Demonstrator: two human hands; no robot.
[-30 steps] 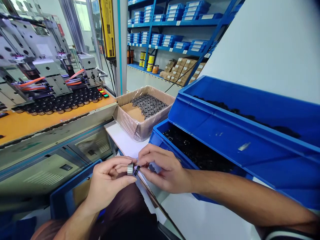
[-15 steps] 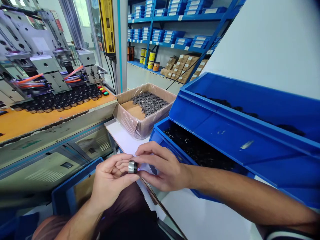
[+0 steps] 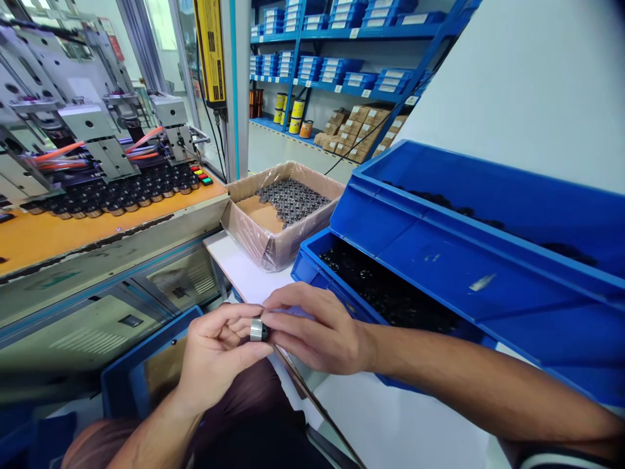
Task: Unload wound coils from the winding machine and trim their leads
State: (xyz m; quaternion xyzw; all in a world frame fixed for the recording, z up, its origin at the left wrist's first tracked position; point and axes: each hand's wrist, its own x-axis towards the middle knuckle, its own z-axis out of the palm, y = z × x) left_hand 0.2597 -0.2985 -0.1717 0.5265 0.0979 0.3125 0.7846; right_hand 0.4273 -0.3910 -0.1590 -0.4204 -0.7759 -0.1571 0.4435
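A grey metal machine with orange hoses fills the far left, rows of small dark cylindrical parts lined up on its orange deck. To the right, two stacked blue plastic bins hold heaps of small black parts; the lower one sits near the hands. Between them, on the white table, stands a plastic-lined cardboard box, part filled with dark ring-shaped pieces.

Near the middle, the left hand pinches a small silver metal ring between thumb and fingers. The right hand meets it, its grip closed on a small black part pressed against the ring's right face. The two pieces look joined or nearly so. Whether the black part is fully seated cannot be told, so this fitting seems close to done. The bins' many loose parts suggest plenty more are left.
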